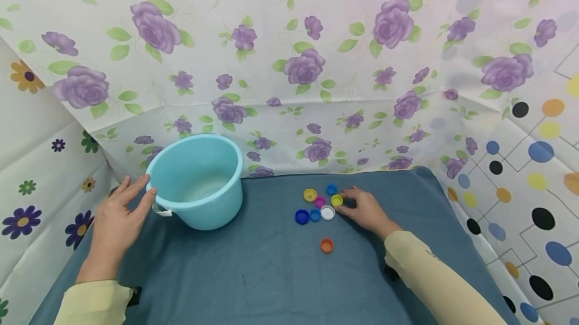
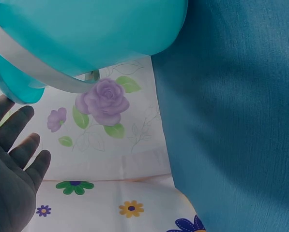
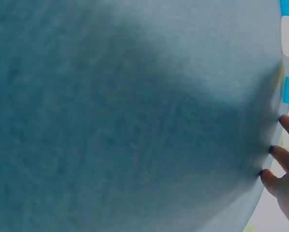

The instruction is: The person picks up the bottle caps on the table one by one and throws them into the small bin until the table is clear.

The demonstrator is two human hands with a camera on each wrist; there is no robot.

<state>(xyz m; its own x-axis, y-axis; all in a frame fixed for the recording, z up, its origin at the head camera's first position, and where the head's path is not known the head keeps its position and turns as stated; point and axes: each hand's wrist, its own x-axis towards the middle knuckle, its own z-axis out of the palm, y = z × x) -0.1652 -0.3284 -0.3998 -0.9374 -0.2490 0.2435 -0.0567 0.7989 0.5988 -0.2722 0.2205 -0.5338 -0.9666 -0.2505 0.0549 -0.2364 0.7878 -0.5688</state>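
A light blue bucket (image 1: 220, 214) stands upright at the left of the blue cloth. My left hand (image 1: 118, 217) touches its rim from the left with thumb and index fingertips, the other fingers spread loosely, as the left wrist view shows. At the right, my right hand (image 1: 365, 209) pinches a yellow bottle cap (image 1: 336, 200) between thumb and index finger, low over the cloth. Beside it are a white cap (image 1: 327, 212), a pink cap (image 1: 319, 202), an orange-yellow cap (image 1: 309, 195) and several blue ones, including a dark blue cap (image 1: 301, 216). Nearer to me lies an orange cap (image 1: 326, 245).
A blue cloth (image 1: 253, 269) covers the table. Behind it hangs a white sheet with purple roses (image 1: 303, 66); patterned sheets also hang at both sides. The bucket's white handle (image 2: 38, 67) droops on its outer side, close to the left hand.
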